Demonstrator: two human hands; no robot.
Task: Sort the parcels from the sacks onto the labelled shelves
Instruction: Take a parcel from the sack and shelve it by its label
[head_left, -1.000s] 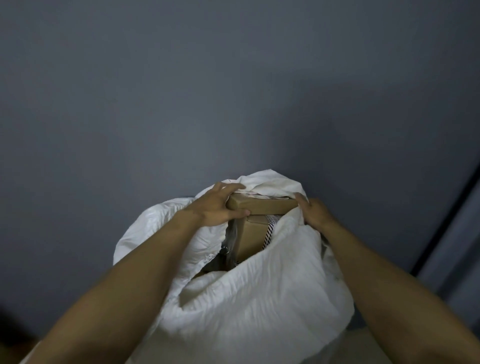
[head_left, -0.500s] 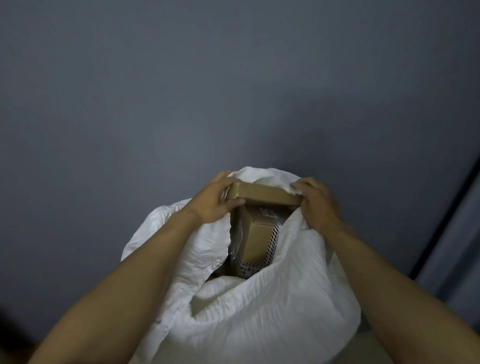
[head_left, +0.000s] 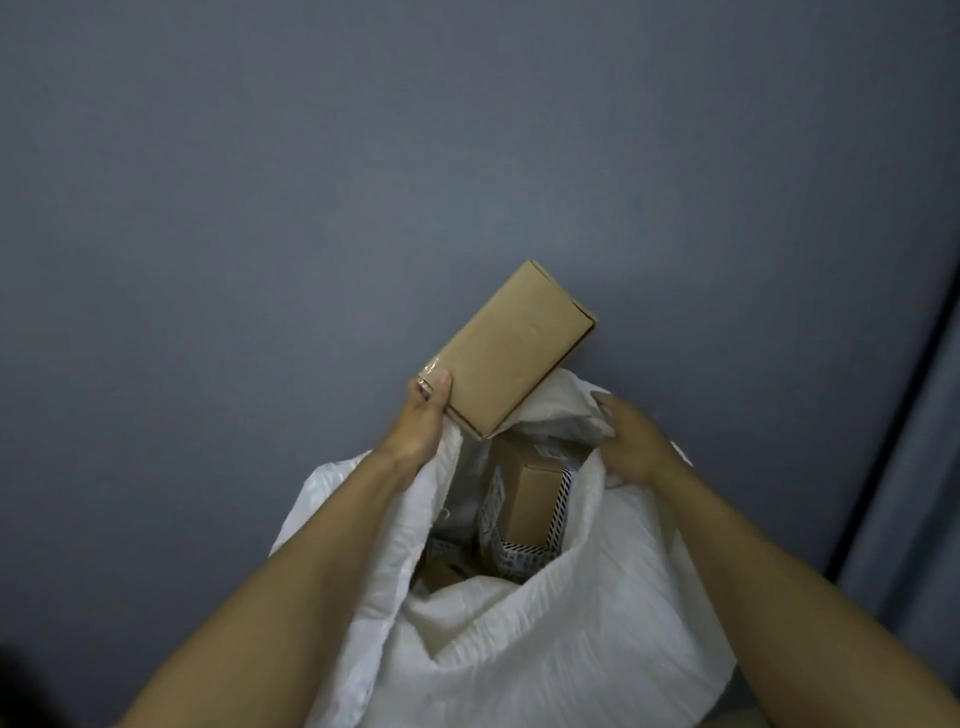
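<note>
Parcel (head_left: 511, 353): flat brown cardboard, plain face, clear tape at one corner, edges square. It is tilted and held just above the mouth of the white sack (head_left: 571, 649). Left grip (head_left: 423, 415) grasps its lower corner, thumb on the face. Right grip (head_left: 631, 431) clutches the sack's rim; the mouth stands wide. Inside, a second brown box (head_left: 530, 504) with striped tape. Grey wall (head_left: 311, 208) behind; open room above and left.

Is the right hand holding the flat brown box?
No, the left hand grips the flat brown box above the white sack; the right hand holds the sack's rim.
</note>
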